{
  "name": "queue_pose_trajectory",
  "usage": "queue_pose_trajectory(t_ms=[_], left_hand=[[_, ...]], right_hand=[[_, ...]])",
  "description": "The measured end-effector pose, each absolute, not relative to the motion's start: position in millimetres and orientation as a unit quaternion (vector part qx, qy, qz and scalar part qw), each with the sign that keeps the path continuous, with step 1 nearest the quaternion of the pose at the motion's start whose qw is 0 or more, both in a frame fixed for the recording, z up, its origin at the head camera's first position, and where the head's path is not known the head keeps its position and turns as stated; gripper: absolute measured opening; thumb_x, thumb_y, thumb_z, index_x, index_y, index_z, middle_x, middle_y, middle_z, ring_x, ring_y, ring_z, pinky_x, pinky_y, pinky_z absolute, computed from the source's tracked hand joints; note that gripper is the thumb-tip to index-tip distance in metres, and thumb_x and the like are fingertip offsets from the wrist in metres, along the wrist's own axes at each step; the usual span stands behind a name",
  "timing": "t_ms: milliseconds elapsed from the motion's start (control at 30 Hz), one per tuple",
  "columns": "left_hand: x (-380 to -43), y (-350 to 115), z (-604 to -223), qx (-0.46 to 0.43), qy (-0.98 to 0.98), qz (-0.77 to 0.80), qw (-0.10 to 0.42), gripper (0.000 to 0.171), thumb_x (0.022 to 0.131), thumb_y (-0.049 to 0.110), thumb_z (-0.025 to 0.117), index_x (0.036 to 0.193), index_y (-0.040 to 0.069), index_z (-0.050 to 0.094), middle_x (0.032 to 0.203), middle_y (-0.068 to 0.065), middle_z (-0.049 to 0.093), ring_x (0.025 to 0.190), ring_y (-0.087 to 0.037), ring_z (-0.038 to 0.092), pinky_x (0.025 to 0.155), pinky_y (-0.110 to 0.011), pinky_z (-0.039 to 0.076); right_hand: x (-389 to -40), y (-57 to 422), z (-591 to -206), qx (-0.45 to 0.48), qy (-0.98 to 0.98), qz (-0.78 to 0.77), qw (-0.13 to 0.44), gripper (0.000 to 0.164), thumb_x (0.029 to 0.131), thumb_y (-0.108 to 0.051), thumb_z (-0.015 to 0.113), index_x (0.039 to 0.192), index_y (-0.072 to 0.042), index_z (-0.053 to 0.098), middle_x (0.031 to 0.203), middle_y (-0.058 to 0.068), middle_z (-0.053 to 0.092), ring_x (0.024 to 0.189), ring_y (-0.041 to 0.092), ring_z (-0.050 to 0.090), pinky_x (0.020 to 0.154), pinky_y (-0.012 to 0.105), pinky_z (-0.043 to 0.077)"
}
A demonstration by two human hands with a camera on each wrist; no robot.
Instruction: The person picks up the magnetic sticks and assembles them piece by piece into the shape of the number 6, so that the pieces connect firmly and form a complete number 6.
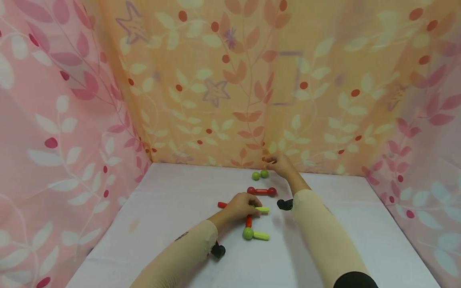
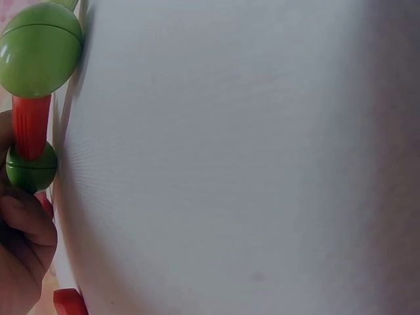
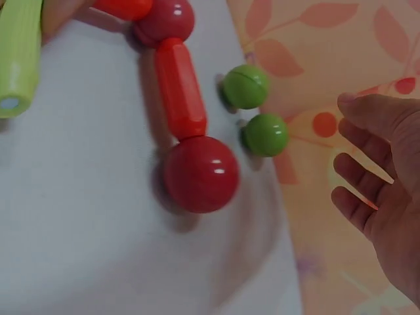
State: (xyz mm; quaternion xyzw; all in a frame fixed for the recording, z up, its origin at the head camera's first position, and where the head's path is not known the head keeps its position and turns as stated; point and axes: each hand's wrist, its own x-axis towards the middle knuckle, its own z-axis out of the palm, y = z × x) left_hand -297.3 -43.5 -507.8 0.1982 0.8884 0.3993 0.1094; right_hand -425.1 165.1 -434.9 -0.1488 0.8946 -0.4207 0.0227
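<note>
My left hand [image 1: 238, 207] pinches a green ball [image 2: 31, 167] between fingers and thumb; from above, the hand covers that ball. Out of it a red rod [image 2: 31, 125] runs to a nearer green ball [image 1: 248, 233], which has a light green rod [image 1: 261, 236] on its right. Another light green rod [image 1: 263, 209] and a red rod [image 1: 222, 205] stick out on either side of the hand. Behind lies a red rod [image 3: 180, 88] with red balls [image 3: 201, 174] at both ends. My right hand [image 1: 280, 165], empty with fingers spread, hovers near two loose green balls [image 3: 256, 111].
A white-covered table [image 1: 173, 192] carries all the pieces. Floral cloth [image 1: 201, 120] hangs along its back edge, and pink cloth [image 1: 72, 160] walls the sides. Dark wrist-camera mounts [image 1: 217, 251] stick out under the sleeves.
</note>
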Motion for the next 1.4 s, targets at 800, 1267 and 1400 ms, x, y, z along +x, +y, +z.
queue_pose_trajectory(t_ms=[800, 1267, 1400], left_hand=[[-294, -41, -504, 0.194, 0.894, 0.389, 0.105, 0.017, 0.071, 0.032, 0.078, 0.085, 0.035, 0.068, 0.082, 0.018, 0.061, 0.079, -0.008, 0.054, 0.068, -0.023, 0.046], [-293, -39, -505, 0.206, 0.893, 0.387, 0.097, 0.019, 0.070, 0.034, 0.078, 0.086, 0.034, 0.068, 0.081, 0.019, 0.062, 0.079, -0.007, 0.054, 0.069, -0.024, 0.045], [-294, -41, -507, 0.196, 0.897, 0.383, 0.099, 0.018, 0.070, 0.035, 0.078, 0.084, 0.035, 0.068, 0.080, 0.019, 0.061, 0.079, -0.007, 0.053, 0.070, -0.024, 0.045]], right_hand=[[-424, 150, -487, -0.042, 0.856, -0.513, 0.044, 0.039, 0.080, 0.005, 0.060, 0.117, -0.006, 0.057, 0.127, 0.012, 0.051, 0.114, 0.027, 0.043, 0.092, 0.045, 0.037], [-420, 153, -492, -0.031, 0.880, -0.473, -0.016, 0.036, 0.078, 0.000, 0.067, 0.113, -0.008, 0.062, 0.115, 0.010, 0.058, 0.107, 0.027, 0.049, 0.091, 0.042, 0.038], [-419, 151, -491, -0.038, 0.865, -0.500, -0.009, 0.033, 0.078, -0.001, 0.067, 0.111, -0.008, 0.063, 0.114, 0.009, 0.058, 0.105, 0.025, 0.049, 0.088, 0.039, 0.039]])
